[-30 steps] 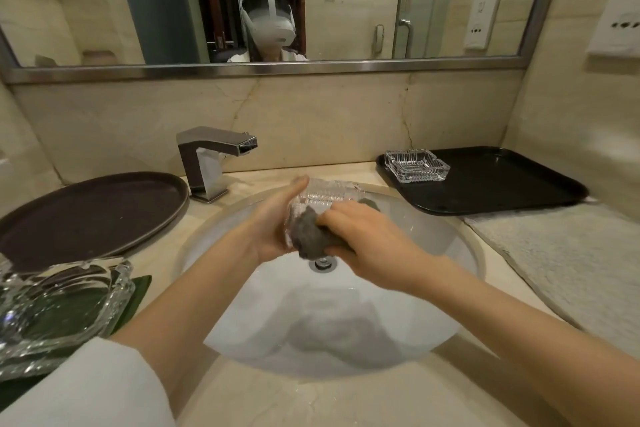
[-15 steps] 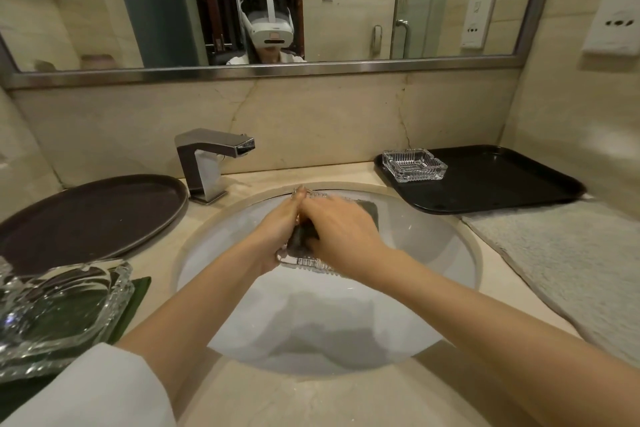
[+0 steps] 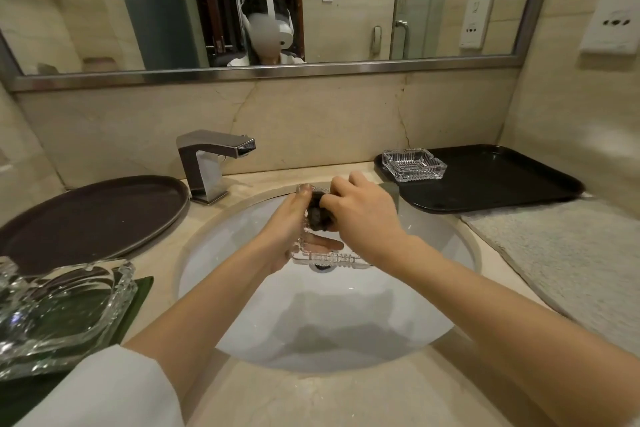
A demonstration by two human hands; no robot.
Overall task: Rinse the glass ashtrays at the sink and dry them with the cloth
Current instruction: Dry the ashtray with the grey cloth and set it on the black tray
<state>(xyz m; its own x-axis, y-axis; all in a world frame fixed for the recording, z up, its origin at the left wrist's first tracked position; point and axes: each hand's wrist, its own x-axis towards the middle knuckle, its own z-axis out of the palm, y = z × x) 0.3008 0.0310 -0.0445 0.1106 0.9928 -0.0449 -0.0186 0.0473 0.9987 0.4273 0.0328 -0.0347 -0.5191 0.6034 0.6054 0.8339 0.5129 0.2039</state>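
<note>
Over the white sink basin [image 3: 242,288], my left hand [image 3: 284,229] holds a square ribbed glass ashtray [image 3: 329,257] tilted on edge, fingers showing through the glass. My right hand [image 3: 360,215] grips a dark grey cloth [image 3: 320,217] and presses it into the ashtray's hollow. A second glass ashtray [image 3: 414,165] sits upright on the left end of the black rectangular tray [image 3: 502,180] at the back right.
A square chrome faucet [image 3: 211,163] stands behind the basin, no water running. A round dark tray [image 3: 90,215] lies at left, with a large glass dish [image 3: 59,308] on a green mat in front. A pale towel mat [image 3: 568,253] covers the right counter.
The ashtray has been turned in my left hand, its lower edge now pointing toward me. My right hand and the cloth shifted from its outside into the hollow, slightly farther back.
</note>
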